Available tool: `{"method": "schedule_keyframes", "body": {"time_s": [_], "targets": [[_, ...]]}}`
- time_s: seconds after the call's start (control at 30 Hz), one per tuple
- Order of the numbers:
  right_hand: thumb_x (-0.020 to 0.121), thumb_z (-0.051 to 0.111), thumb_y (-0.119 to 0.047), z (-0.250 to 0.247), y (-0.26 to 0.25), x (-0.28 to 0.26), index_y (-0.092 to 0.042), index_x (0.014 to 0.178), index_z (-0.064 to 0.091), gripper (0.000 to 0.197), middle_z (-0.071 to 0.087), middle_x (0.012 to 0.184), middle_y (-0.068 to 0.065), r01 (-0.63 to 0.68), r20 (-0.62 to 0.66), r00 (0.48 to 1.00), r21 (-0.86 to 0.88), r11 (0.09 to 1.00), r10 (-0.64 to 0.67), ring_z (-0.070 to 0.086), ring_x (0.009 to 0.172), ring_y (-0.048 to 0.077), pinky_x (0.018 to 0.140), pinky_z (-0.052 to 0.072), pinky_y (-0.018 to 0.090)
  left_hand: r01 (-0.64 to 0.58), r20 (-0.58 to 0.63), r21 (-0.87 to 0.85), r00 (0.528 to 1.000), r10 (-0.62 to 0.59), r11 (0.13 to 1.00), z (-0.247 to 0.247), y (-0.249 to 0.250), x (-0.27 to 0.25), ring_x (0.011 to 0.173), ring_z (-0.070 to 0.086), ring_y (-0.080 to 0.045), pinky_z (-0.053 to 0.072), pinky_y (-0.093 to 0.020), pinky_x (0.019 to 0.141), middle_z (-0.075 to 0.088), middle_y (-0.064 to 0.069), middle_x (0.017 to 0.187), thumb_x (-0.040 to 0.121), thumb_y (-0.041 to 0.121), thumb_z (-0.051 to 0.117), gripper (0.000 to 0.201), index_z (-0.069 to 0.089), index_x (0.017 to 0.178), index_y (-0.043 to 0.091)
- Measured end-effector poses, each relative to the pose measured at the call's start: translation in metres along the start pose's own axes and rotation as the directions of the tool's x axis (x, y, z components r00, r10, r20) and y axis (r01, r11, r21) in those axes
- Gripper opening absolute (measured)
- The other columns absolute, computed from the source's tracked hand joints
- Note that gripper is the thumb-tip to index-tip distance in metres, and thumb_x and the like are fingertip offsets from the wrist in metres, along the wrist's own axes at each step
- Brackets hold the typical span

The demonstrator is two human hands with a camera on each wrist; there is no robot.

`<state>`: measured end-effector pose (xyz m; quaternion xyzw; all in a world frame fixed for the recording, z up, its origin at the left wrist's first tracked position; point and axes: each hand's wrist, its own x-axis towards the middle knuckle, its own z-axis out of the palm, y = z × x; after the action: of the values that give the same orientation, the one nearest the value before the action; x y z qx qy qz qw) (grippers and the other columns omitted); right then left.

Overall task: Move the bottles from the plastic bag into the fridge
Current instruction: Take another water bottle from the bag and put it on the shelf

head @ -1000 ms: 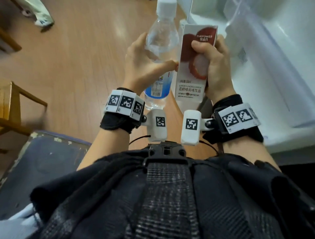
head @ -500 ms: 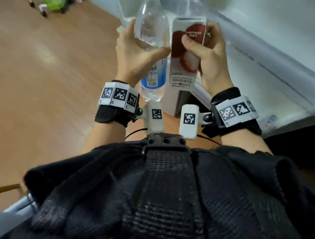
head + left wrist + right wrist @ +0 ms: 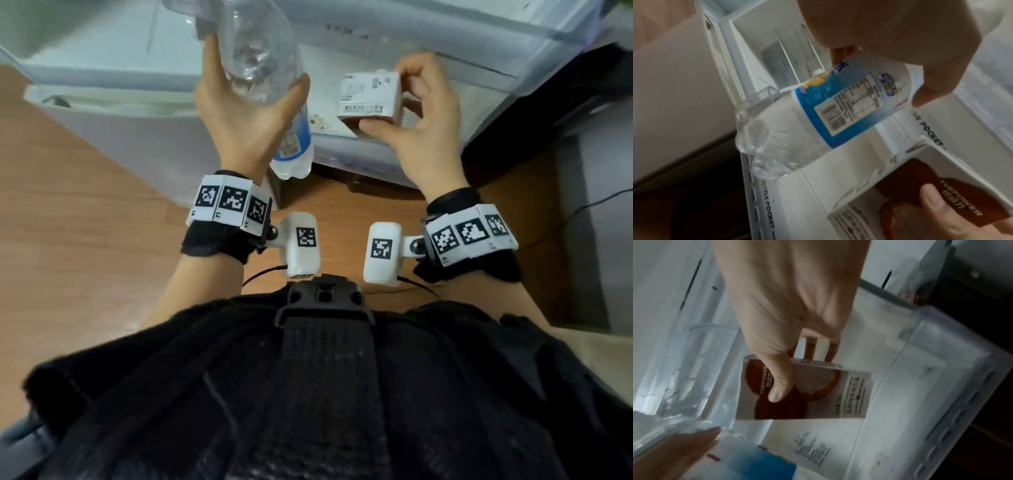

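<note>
Over the wooden floor on the left, the fridge door hangs open, and just right of it the left hand wraps thumb and fingers round one clear water bottle with a blue label, tilted, its base toward the camera, hanging above the clear door shelf marked "BOTTLE POCKET". One bottle, one carton, two hands, that's the count. Further right, the right hand pinches one white drink carton with a red lychee print, thumb across the front, fingers behind it. The carton hangs inside the fridge door's clear bin; I cannot tell if it touches the floor of the bin. Bottle and carton are near each other, not touching.
</note>
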<state>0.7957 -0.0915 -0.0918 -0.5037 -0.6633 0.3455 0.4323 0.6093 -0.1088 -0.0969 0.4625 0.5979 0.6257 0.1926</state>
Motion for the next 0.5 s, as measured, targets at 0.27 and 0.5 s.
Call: {"method": "schedule_keyframes", "body": {"time_s": [0.27, 0.5], "targets": [[0.073, 0.074, 0.000, -0.022, 0.015, -0.020, -0.035, 0.094, 0.043, 0.052, 0.062, 0.110, -0.004, -0.005, -0.276, 0.961, 0.063, 0.998, 0.022, 0.058, 0.114, 0.007, 0.087, 0.057, 0.026, -0.073, -0.044, -0.041, 0.996, 0.071, 0.997, 0.034, 0.003, -0.004, 0.077, 0.059, -0.005, 0.057, -0.044, 0.071, 0.058, 0.014, 0.085, 0.058, 0.025, 0.082, 0.050, 0.049, 0.095, 0.023], [0.072, 0.075, 0.000, -0.040, 0.054, -0.014, -0.037, 0.092, 0.042, 0.053, 0.062, 0.109, -0.002, -0.141, -0.324, 0.935, 0.039, 0.989, 0.146, 0.061, 0.113, 0.013, 0.084, 0.055, 0.018, -0.070, -0.024, -0.030, 0.997, 0.070, 0.997, 0.053, 0.006, -0.011, 0.083, 0.062, -0.016, 0.057, -0.044, 0.077, 0.059, 0.010, 0.088, 0.060, 0.021, 0.081, 0.050, 0.046, 0.095, 0.029]]}}
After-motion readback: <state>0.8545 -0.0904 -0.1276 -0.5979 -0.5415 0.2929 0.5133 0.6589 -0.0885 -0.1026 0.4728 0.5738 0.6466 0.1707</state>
